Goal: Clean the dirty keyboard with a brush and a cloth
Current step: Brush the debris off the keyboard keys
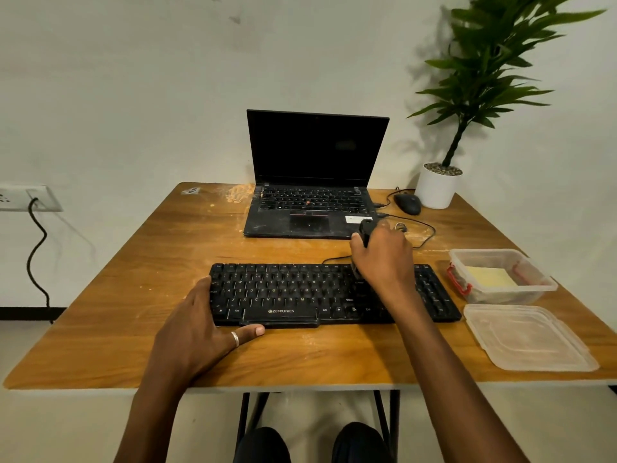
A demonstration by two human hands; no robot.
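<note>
A black dusty keyboard lies across the middle of the wooden table. My left hand rests at its left end, fingers along the edge and the thumb against the front rim. My right hand grips a black brush upright over the keyboard's upper right keys; the bristles are mostly hidden by the hand. A yellow cloth lies inside an open clear plastic box to the right.
An open black laptop stands behind the keyboard. A mouse with its cable and a potted plant sit at the back right. The box's clear lid lies at the front right. A wall socket is at left.
</note>
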